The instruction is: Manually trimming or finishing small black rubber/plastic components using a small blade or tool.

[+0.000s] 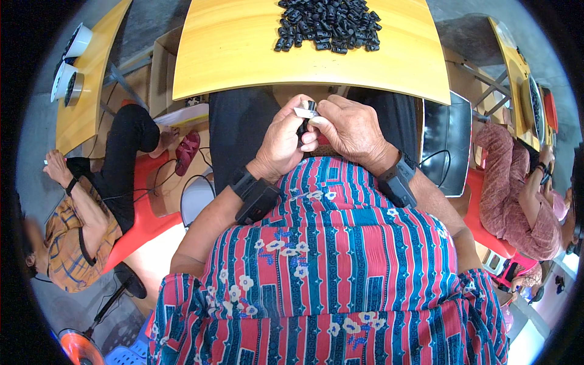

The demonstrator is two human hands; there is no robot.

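Note:
In front of my lap, just below the near edge of the yellow table [255,67], both my hands come together. My left hand [281,139] is closed round a small black plastic part [312,105], and a small white piece [302,113] shows beside its thumb. My right hand [354,129] pinches at the same black part from the other side, thumb bent in under it. Its fingertips partly hide where the two pieces meet. A heap of similar short black plastic parts [328,24] lies on the table beyond my hands.
To the left, a person in a checked shirt [91,243] sits by another yellow table [91,91] bearing white tubs [62,81]. A seated person in reddish trousers [508,188] is on the right. A black panel or box [446,146] stands beside my legs.

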